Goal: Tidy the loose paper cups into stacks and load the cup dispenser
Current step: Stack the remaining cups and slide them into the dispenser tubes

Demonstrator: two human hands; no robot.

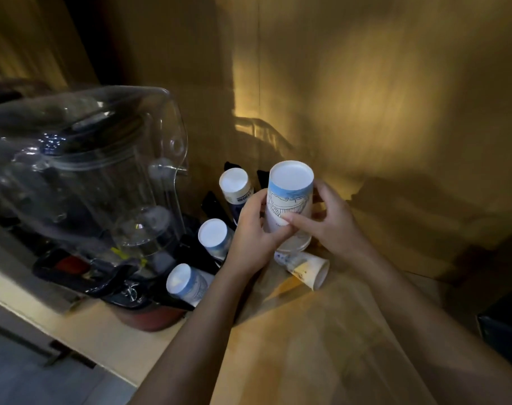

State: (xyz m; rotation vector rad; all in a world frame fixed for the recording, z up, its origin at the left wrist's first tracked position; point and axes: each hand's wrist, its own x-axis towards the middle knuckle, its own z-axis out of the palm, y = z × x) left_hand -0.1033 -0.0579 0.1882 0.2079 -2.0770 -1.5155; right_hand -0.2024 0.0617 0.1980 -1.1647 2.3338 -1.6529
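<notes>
An upside-down stack of paper cups [289, 197], white with a blue band and line drawing, stands at the centre of the wooden counter. My left hand [253, 235] grips its left side and my right hand [329, 220] holds its right side, thumb across the front. Left of it, three more inverted cup stacks sit in black holders: one at the back [234, 184], one in the middle [213, 233], one at the front [181, 280]. A single cup [307, 267] lies on its side just below the held stack.
A large clear plastic blender jar and cover [102, 171] on a dark base stands at the left. The wooden wall is close behind the cups. A dark box [503, 323] sits at the right edge. The counter's front edge [73, 337] runs along the lower left.
</notes>
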